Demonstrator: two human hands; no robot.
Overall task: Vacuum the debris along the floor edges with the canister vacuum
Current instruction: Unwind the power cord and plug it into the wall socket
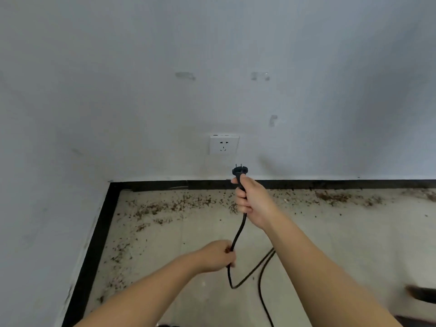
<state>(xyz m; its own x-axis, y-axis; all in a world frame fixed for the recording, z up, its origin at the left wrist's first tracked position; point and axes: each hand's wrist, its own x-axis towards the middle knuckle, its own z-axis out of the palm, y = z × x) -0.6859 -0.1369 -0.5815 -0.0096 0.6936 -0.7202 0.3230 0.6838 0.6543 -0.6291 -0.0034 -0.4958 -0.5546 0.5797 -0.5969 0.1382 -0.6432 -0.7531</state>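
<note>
My right hand grips the plug mid-frame, prongs aimed at the socket above; my left hand holds the cord slack. Debris lines the floor edge; vacuum unseen.

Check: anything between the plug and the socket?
Nothing. In the head view, only bare wall separates the plug, held by the right hand, from the socket.

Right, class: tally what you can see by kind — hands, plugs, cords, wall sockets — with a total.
Hands: 2, the left hand and the right hand
Plugs: 1, the black plug
Cords: 1, the black cord
Wall sockets: 1, the white socket
Total: 5
</note>
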